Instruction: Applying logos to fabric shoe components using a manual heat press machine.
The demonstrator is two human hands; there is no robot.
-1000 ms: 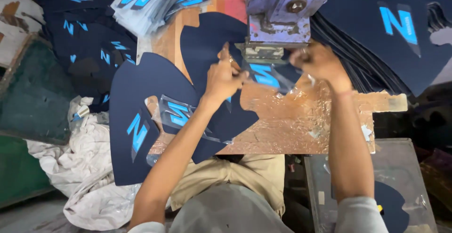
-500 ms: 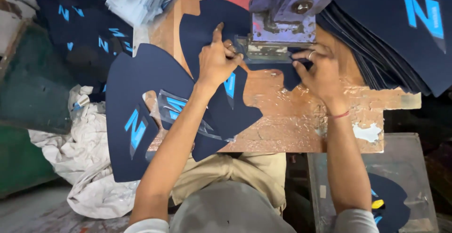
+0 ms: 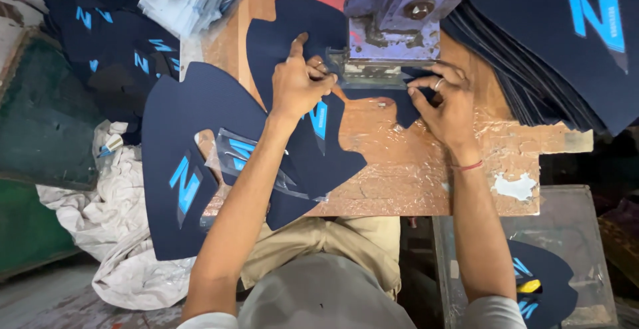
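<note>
Both of my hands rest on one dark navy fabric piece (image 3: 299, 136) lying flat on the brown desk (image 3: 413, 169), its upper edge tucked under the metal press head (image 3: 393, 33). My left hand (image 3: 296, 86) presses down on the piece with the index finger extended and the other fingers curled, grip not clenched around anything, while my right hand (image 3: 449, 106) pinches the fabric edge just beside the press base, grip grasping the piece. Stacks of matching navy pieces (image 3: 559, 49) lie to the right, and a white cloth (image 3: 113, 236) lies beside the desk on the left.
</note>
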